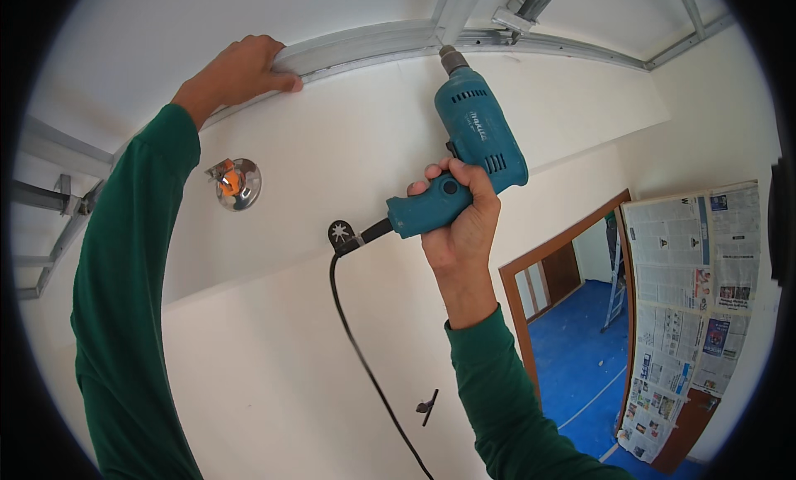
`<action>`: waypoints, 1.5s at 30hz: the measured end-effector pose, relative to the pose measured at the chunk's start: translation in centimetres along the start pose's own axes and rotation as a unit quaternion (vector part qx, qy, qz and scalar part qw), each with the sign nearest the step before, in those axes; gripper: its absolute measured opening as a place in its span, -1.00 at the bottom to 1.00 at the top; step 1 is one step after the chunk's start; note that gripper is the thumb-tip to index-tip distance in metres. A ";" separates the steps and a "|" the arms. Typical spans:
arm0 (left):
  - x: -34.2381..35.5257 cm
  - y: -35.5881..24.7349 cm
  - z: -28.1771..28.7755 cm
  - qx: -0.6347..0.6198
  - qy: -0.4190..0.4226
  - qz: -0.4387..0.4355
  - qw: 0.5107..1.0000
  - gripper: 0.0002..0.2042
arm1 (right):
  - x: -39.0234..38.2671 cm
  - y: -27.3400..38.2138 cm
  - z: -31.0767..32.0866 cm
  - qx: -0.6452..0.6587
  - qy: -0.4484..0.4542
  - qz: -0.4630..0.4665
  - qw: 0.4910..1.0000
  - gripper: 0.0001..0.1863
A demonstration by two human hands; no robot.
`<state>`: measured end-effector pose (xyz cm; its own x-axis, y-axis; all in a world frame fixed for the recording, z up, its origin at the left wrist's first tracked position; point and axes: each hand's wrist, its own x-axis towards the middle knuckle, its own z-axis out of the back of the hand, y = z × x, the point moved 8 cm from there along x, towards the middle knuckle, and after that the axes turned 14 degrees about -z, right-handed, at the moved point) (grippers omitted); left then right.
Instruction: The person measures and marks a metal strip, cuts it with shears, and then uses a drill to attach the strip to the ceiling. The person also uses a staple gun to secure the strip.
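My right hand (pixel 466 223) is wrapped around the handle of a teal corded power drill (pixel 481 119), held with its nose pointing up. The drill's chuck (pixel 452 60) meets the metal ceiling framing near a joint; the bit's tip is too small to make out. A black cord (pixel 352 339) with a chuck key holder (pixel 341 233) hangs from the handle. My left hand (pixel 240 75) grips the end of a light metal channel (pixel 356 49) running along the top of the white wall, thumb below and fingers over it.
More metal framing (pixel 688 45) crosses overhead. A round chrome fitting with an orange part (pixel 239 186) is on the wall, and a small dark fixture (pixel 427 407) sits lower. At right, a newspaper-covered door (pixel 688 298) stands by a brown doorway frame (pixel 510 289); beyond are blue floor covering (pixel 572 347) and a ladder (pixel 615 293).
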<state>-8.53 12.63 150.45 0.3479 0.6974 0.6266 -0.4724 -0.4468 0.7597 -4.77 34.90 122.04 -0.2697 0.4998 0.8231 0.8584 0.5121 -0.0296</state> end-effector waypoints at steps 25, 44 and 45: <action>0.0 0.1 0.0 0.007 -0.020 -0.009 1.000 -0.25 | 0.1 -0.6 -0.8 -0.003 0.011 -0.003 1.000 -0.60; 0.5 0.9 -0.9 0.010 0.016 -0.013 1.000 -0.20 | 0.1 -0.4 -1.0 -0.004 0.011 0.011 1.000 -0.58; 0.6 1.1 -0.9 0.027 0.013 -0.012 0.999 -0.20 | 0.1 -0.3 -1.0 -0.008 0.011 0.014 1.000 -0.58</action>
<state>-9.61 13.05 151.50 0.3366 0.7226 0.6038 -0.4193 -0.4592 0.7832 -4.60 34.06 122.66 -0.2364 0.4979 0.8344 0.8719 0.4876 -0.0439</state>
